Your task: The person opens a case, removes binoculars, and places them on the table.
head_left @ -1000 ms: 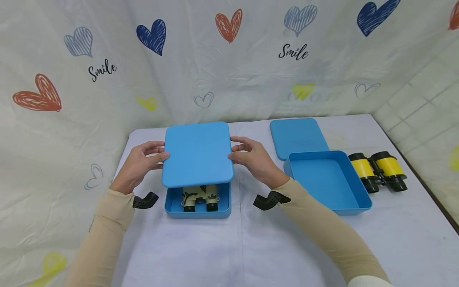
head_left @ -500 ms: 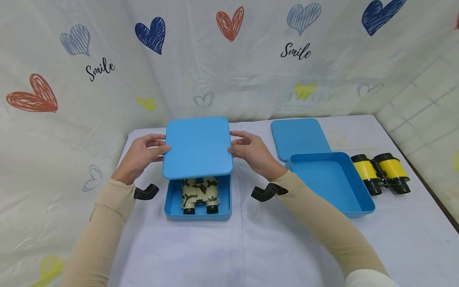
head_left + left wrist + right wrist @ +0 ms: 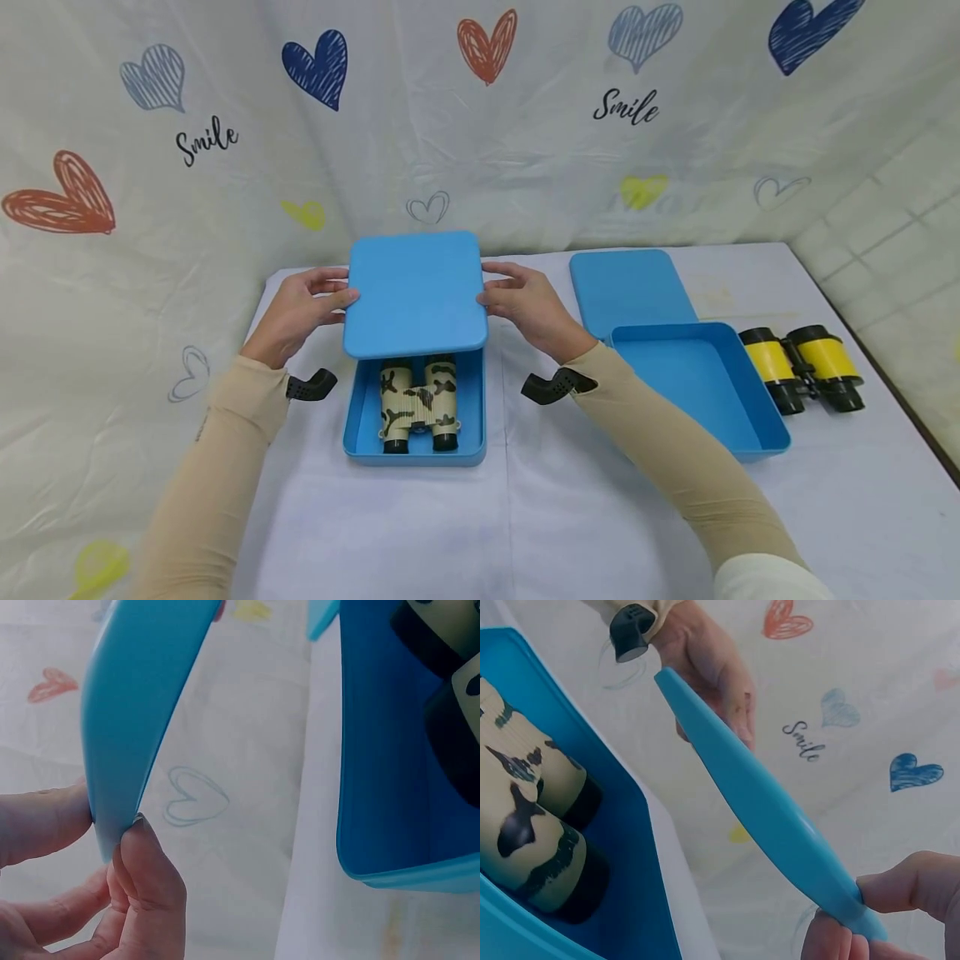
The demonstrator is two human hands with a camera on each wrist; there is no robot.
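Between both hands a flat blue lid (image 3: 416, 292) is held up over the far part of a blue box (image 3: 472, 417). My left hand (image 3: 303, 308) pinches the lid's left edge, thumb on one face and fingers on the other, as the left wrist view shows. At the opposite edge my right hand (image 3: 528, 304) pinches it the same way; its thumb and fingertips show in the right wrist view. Inside the box lie camouflage-patterned binoculars (image 3: 417, 408) with black ends, their far end close to the lid's near edge in the head view. A gap separates lid and box in both wrist views.
To the right stands a second blue box (image 3: 697, 383) without its lid, nothing inside. Behind it lies another blue lid (image 3: 633, 287). Yellow-and-black binoculars (image 3: 802, 367) rest beside that box, near the table's right edge. A heart-patterned sheet (image 3: 525, 167) hangs behind the white table.
Both hands have moved the lid away from me, toward the back. More of the box and the camouflage binoculars now shows. The view has shifted slightly; the things at right stay put.
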